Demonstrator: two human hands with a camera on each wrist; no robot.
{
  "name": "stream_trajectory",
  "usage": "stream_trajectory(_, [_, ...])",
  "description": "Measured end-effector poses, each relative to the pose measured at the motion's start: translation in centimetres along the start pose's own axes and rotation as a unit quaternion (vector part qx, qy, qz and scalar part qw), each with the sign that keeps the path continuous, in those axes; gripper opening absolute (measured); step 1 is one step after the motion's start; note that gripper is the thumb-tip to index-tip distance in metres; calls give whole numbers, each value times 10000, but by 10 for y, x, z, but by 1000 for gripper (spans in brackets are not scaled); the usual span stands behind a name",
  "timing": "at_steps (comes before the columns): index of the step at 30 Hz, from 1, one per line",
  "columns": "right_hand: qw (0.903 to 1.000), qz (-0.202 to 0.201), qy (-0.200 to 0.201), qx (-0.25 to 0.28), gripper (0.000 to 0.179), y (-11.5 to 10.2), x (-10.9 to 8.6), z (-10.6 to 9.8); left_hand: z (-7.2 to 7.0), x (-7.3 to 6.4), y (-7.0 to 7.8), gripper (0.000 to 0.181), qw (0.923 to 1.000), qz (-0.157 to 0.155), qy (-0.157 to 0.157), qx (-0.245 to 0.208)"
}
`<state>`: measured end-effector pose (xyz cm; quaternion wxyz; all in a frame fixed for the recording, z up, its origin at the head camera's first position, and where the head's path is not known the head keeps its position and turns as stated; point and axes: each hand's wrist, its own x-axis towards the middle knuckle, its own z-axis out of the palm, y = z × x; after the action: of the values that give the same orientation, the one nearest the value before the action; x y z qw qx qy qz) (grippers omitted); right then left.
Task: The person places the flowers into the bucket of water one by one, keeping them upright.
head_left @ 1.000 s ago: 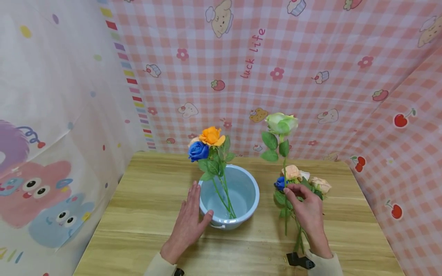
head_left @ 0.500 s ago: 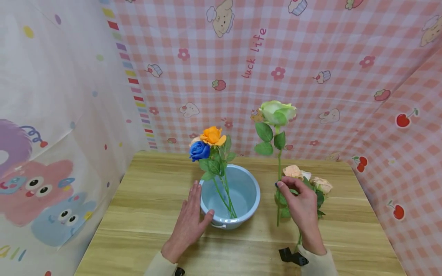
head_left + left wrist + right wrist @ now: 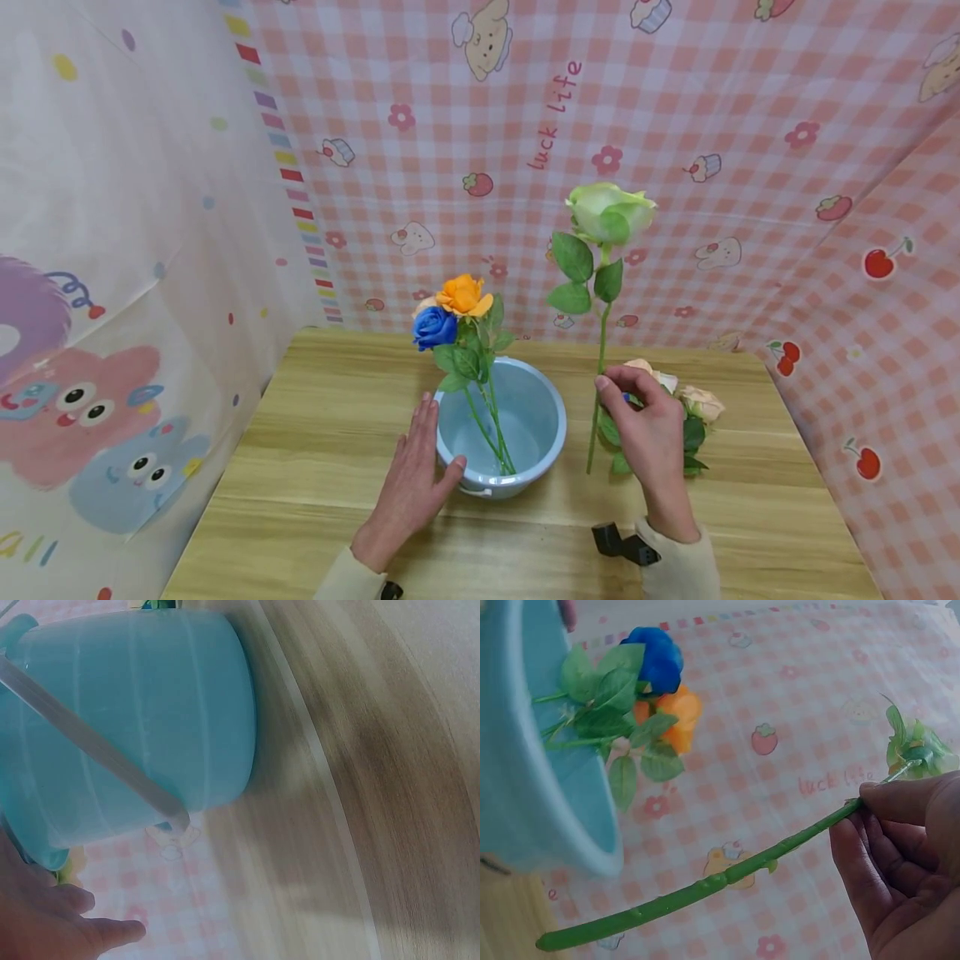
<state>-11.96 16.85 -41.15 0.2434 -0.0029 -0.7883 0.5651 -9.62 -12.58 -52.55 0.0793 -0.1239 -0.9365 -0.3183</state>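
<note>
Pale green rose (image 3: 608, 281) held beside a light blue bucket (image 3: 560, 417)

We see a wood-grained counter (image 3: 330, 392) walled by fabric: pink-and-white checked cloth (image 3: 420, 58) behind and at the right, printed with cupcakes, strawberries and cherries, and a white cloth (image 3: 187, 317) with cartoon figures at the left. In the bucket stand a blue rose (image 3: 434, 327) and an orange rose (image 3: 464, 295). Our green rose is nearly upright between the bucket and some loose roses (image 3: 701, 403), apart from the bucket; it shows a full bloom, three leaves and a stem with small nubs. The right hand (image 3: 652, 433) has its grip closed to a pinch on that stem. The left hand (image 3: 408, 479) lies against the bucket, fingers straight, thumb apart, its grip around nothing.
</note>
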Motion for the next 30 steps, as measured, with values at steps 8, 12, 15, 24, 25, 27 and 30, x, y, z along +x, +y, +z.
stream_trajectory(8, [9974,-168,123,695,11,-15,4,11,0,0,0,88,10000,-29,-7,-2])
stream_trajectory(12, [9955,-159,155,918,14,-23,6,18,1,0,0,88,10000,-8,11,17])
stream_trajectory(15, [9939,-166,151,1082,14,-27,7,22,1,0,0,88,10000,10,7,3])
stream_trajectory(24, [9919,-102,8,1269,14,-32,10,37,0,0,2,88,10000,-27,-27,-49])
stream_trajectory(25, [9920,-64,-21,1263,15,-31,10,39,0,0,1,88,10000,-26,-23,-55])
stream_trajectory(27, [9922,-6,-92,1245,16,-27,10,43,0,0,1,88,10000,-27,-15,-62])
stream_trajectory(30, [9932,72,-208,1147,16,-21,8,50,0,0,1,88,10000,-27,-5,-65])
